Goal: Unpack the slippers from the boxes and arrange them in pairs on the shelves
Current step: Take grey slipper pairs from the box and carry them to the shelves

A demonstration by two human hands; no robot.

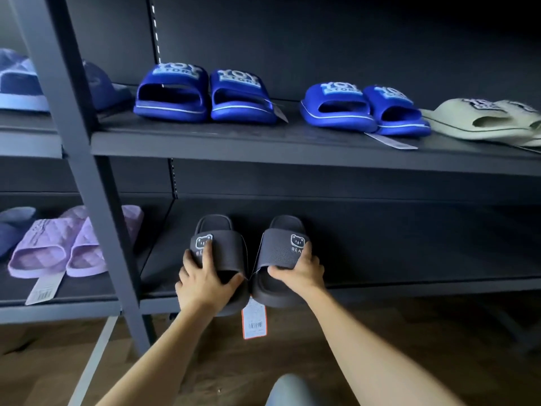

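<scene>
lower shelf, front edge. your left hand (205,276) grips the left dark grey foam slide slipper with a bear badge on its strap (229,250): fingers lie curled over the strap and the thumb tucks in at the toe opening. your right hand (298,271) grips the matching right dark grey bear-badge slipper (278,247) the same way, thumb at the toe opening and fingers wrapped over the strap's outer side.

both slippers sit side by side on the dark metal lower shelf (409,259), heels toward the back panel and toes toward you, overhanging the front lip. their inner front corners look to be touching. an orange-edged paper price tag (254,320) hangs below the lip, between the two toes.

dark metal upper shelf (205,142), left to right: a pair of bright blue slides with a pale logo patch (205,95), a second blue pair of the same kind (363,109), then a pale beige pair (483,121) cut off by the frame edge.

left of the grey steel upright post (73,142), in the next bay: a lilac quilted pair (58,247) at lower-shelf level, with a white tag lying in front of it. brown wood-look floor (292,361) below.
</scene>
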